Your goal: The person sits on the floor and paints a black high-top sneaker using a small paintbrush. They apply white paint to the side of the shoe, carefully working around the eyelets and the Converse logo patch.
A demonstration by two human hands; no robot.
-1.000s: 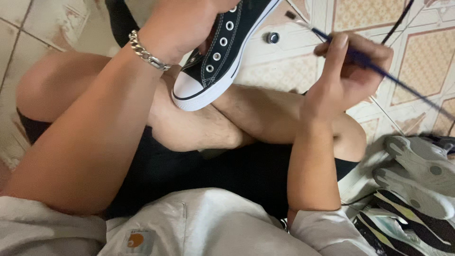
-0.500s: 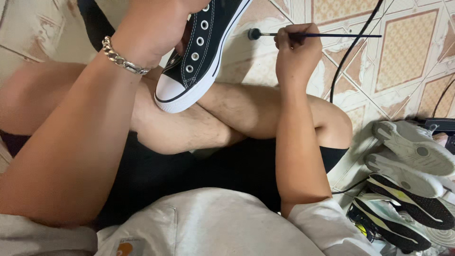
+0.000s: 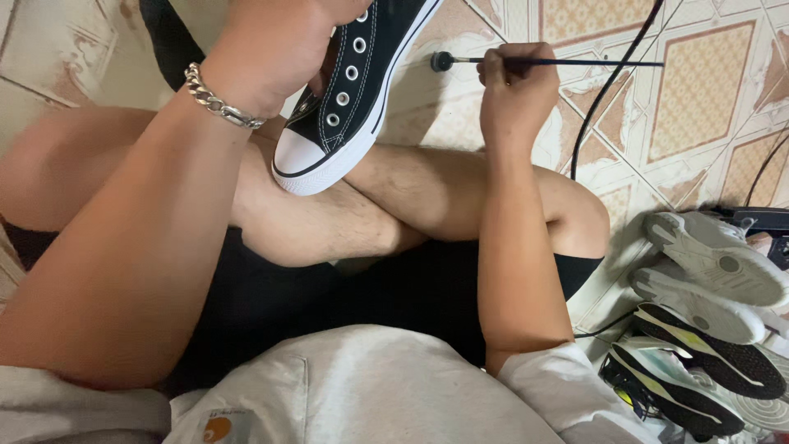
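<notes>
Holding the black sneaker tightly, the left hand steadies it. The right hand pinches a thin brush, its tip at a small pot on the floor; loading paint seems the step, so the brush must then meet the shoe carefully.

A home floor: patterned tiles, sneakers piled alongside

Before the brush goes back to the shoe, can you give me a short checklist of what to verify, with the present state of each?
1. Left hand grips the black canvas sneaker with white rubber toe: ok.
2. Sneaker's toe rests steady on the crossed leg: ok.
3. Right hand holds the thin dark paintbrush: ok.
4. Brush tip sits at the small dark round pot on the tiled floor: ok.
5. Paint on the tip: cannot tell.
6. Black cable runs close beside the right hand: not ok.
</notes>
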